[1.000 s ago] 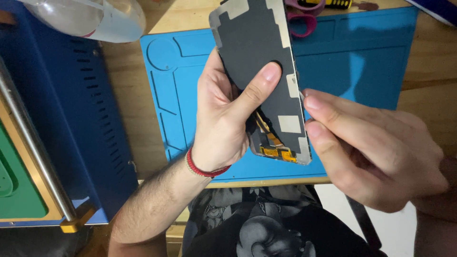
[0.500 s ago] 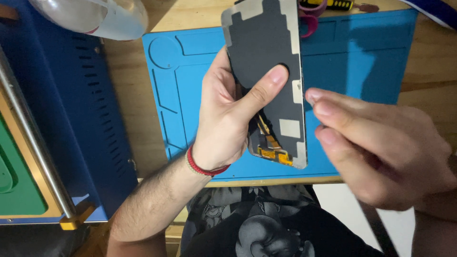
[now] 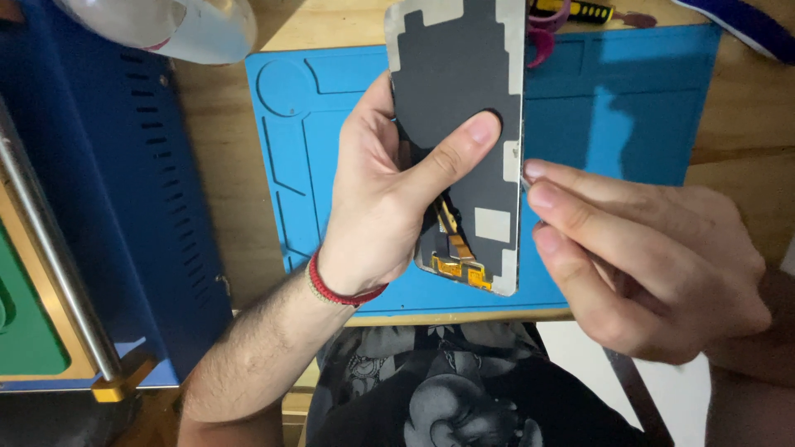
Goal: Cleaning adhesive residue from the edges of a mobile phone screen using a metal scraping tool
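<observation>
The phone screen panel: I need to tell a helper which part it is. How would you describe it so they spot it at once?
Look above the blue work mat on the wooden bench. There the left hand holds up a flat grey rectangular panel, thumb across its back. Only it has pale patches and an orange flex cable at its lower end.

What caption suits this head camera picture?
Left hand grips a phone screen panel over a blue mat; right hand fingertips meet its edge.

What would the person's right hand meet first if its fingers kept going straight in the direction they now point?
The right hand points left, its fingertips already at the right edge of the grey rectangular phone screen panel held in the left hand. It would likely meet that edge first, though depth is unclear.
</observation>
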